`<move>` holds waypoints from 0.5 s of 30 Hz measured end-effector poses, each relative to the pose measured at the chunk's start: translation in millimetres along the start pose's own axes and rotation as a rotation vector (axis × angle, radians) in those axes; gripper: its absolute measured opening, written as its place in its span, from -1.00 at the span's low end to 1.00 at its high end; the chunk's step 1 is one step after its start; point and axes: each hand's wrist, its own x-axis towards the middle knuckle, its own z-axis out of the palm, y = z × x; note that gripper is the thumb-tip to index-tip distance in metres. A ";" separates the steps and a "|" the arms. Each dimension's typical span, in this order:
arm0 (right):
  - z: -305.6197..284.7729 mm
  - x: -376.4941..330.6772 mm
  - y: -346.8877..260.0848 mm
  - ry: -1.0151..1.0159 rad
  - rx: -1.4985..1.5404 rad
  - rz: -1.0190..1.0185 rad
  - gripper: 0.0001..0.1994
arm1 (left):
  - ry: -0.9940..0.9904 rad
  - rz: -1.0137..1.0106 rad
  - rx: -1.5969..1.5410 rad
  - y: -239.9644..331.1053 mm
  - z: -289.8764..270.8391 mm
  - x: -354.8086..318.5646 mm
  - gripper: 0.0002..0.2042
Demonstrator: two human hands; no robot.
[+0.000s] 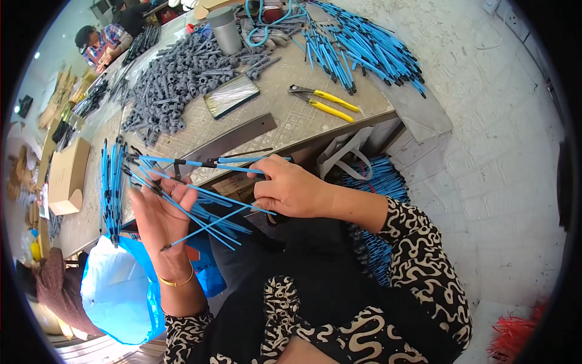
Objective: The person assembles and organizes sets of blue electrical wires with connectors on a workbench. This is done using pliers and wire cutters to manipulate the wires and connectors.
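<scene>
"What do we log for the right hand [294, 189]?"

"Its grip is clamped, thumb against fingers, on several thin blue rods with black sleeves [193, 162]. They run leftward toward the left hand [160, 219], a few crossing each other, just off the table's [288, 120] near edge."

"And the left grip?"

"Palm turned up, fingers curled, thumb apart from them. Rods lie across it; we can't tell if it's clamped on any."

"Other rods?"

"We count a blue bundle with black ends [113, 188] just left of the left hand, plus a big blue heap with black tips [379, 48] at the far right of the table."

"Rest of the table, quick?"

"A pile of small dark grey ribbed pieces [173, 85], with a grey cylindrical container [225, 31] at its far side. Shallow rectangular tray of thin shiny strands [232, 96] just right of the pile. Yellow-handled pliers [324, 103] farther right, jaws slightly apart. Long flat grey bar [233, 138] nearer us."
</scene>
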 end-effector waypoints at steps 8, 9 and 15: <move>4.2 2.2 -5.5 -0.046 0.041 -0.042 -0.85 | 0.210 0.160 0.195 -17.6 19.0 8.4 -0.90; 4.1 1.4 -6.2 0.006 0.022 -0.101 -0.86 | 0.383 0.226 0.107 -19.5 21.0 11.8 -0.90; 6.2 -18.8 -5.3 0.220 0.272 0.149 -0.86 | 0.119 0.391 0.037 -37.5 19.2 23.8 -0.89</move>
